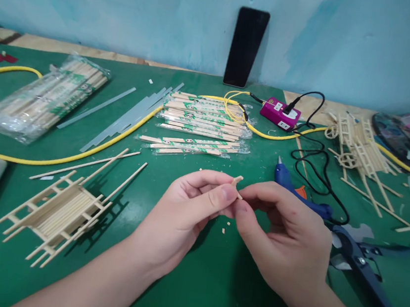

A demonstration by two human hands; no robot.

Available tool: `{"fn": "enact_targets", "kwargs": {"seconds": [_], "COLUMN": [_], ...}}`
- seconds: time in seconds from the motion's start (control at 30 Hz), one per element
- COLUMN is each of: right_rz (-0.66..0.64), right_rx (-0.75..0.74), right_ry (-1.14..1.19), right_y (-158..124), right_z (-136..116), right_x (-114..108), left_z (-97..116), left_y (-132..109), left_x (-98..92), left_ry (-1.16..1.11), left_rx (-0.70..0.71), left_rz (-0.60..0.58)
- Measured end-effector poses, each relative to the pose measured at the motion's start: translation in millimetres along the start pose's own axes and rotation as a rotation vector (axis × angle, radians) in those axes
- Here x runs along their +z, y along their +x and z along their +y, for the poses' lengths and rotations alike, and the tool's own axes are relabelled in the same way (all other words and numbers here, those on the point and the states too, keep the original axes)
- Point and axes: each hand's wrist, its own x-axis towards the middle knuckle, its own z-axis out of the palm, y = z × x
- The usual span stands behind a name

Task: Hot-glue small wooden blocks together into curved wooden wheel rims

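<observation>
Just above the table, my left hand (198, 207) pinches a short piece of wooden stick (237, 180) between thumb and forefinger. My right hand (285, 233) meets it from the right, its thumb and forefinger closed at the lower end of the same small wood. Fingers partly cover the piece, so its full shape is hidden. Left of my hands stands a small cart frame (67, 211) built from wooden sticks, two long shafts pointing away from me. Beyond my right hand lies a blue hot glue gun (287, 178).
Wrapped chopsticks (202, 118), clear glue sticks (127, 116) and a bagged chopstick pack (51, 95) lie behind. A yellow cable (117, 138) crosses to a purple power strip (280, 114). Blue cutters (359, 262) and stick models (358, 147) are at right; a phone (245, 49) leans on the wall.
</observation>
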Motion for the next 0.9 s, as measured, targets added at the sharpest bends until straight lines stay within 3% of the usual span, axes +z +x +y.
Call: {"fn": "enact_targets", "kwargs": {"seconds": [0.13,0.4,0.57,0.7,0.9], "right_rz": [0.039,0.126,0.097,0.06,-0.035], "right_rx": [0.046,0.1,0.086,0.064,0.023], "right_ry": [0.017,0.107,0.134,0.178,0.177], "right_y": [1,-1,-4,-4,-2], "right_z": [-1,-2,-3,-4,-7], "right_x": [-1,-1,0,3,1], "left_z": [1,7,6,4,3], "left_y": [0,3,-4,-7,-8], "left_x": [0.8,3.5,3.8,2.8,1.9], "left_ry": [-0.009,-0.018,0.267,0.279,0.338], "left_rx": [0.019,0.019,0.124,0.15,0.182], "left_rz": [0.01,0.143,0.058,-0.057,-0.021]}}
